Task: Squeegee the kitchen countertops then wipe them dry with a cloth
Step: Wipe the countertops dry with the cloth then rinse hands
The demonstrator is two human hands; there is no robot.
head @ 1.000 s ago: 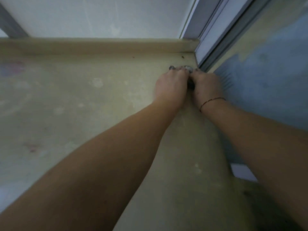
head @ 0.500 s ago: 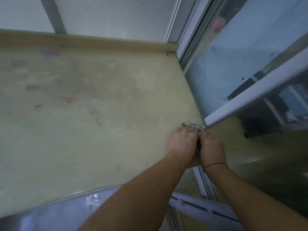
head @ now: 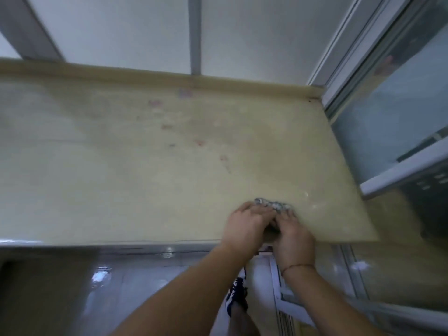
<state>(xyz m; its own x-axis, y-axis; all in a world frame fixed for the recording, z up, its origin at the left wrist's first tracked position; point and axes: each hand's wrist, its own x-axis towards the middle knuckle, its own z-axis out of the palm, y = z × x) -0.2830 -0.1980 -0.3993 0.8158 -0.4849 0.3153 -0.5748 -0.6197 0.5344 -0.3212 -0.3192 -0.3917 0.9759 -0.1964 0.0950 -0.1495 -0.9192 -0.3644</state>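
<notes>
Pale white wall panels (head: 121, 32) run along the back, split by grey upright strips (head: 195, 32). On the right, a sliding window (head: 388, 122) with a light metal frame, its glass dim and bluish, a white crossbar (head: 407, 170) cutting across it. Down below, a glossy floor (head: 135, 282) catches small bright reflections. Light is soft and murky throughout, no hard shadows anywhere

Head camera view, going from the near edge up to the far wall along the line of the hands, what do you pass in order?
Foot → counter's front edge → left hand and right hand side by side → cloth → pink stains → raised back lip → wall.
</notes>
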